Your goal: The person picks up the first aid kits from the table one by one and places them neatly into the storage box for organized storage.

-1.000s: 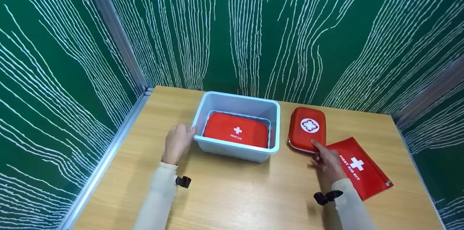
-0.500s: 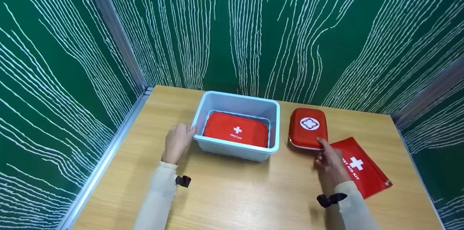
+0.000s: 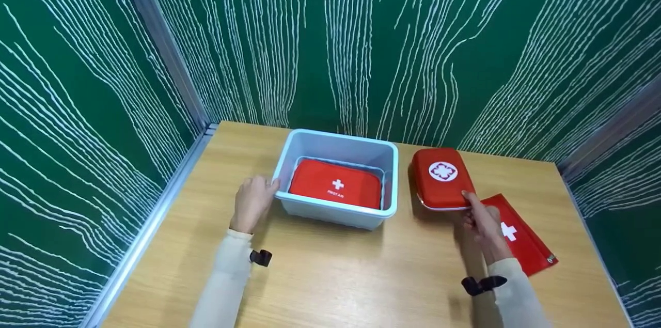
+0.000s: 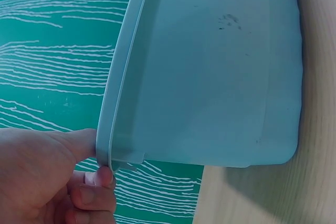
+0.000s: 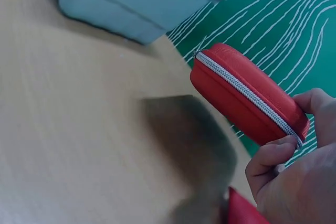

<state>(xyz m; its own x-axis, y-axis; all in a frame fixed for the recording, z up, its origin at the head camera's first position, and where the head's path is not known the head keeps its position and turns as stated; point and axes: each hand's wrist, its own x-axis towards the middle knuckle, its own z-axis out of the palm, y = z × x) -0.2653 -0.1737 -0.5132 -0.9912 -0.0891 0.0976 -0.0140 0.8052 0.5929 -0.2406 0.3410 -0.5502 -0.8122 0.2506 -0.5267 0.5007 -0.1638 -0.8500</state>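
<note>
My left hand [image 3: 253, 203] pinches the left front corner of a light blue plastic bin [image 3: 330, 218]; in the left wrist view, thumb and fingers close over its rim [image 4: 113, 82]. Inside the bin lies a red first aid pouch [image 3: 320, 183] with a white cross. My right hand [image 3: 485, 222] grips the near right corner of a red hard zip case [image 3: 444, 188] with a round white emblem. The right wrist view shows that zip case [image 5: 247, 93] raised off the table, its shadow below. A flat red first aid pouch [image 3: 532, 250] lies partly behind my right hand.
The wooden table [image 3: 351, 281] carries everything. Green panels [image 3: 341, 59] with wavy white lines stand at the back and sides, and a metal frame rail [image 3: 150, 245] runs along the left edge. Both wrists wear black straps with small cameras.
My right hand has lifted the red zip case off the table and shifted slightly right, covering more of the flat pouch. The left hand stays on the bin's rim.
</note>
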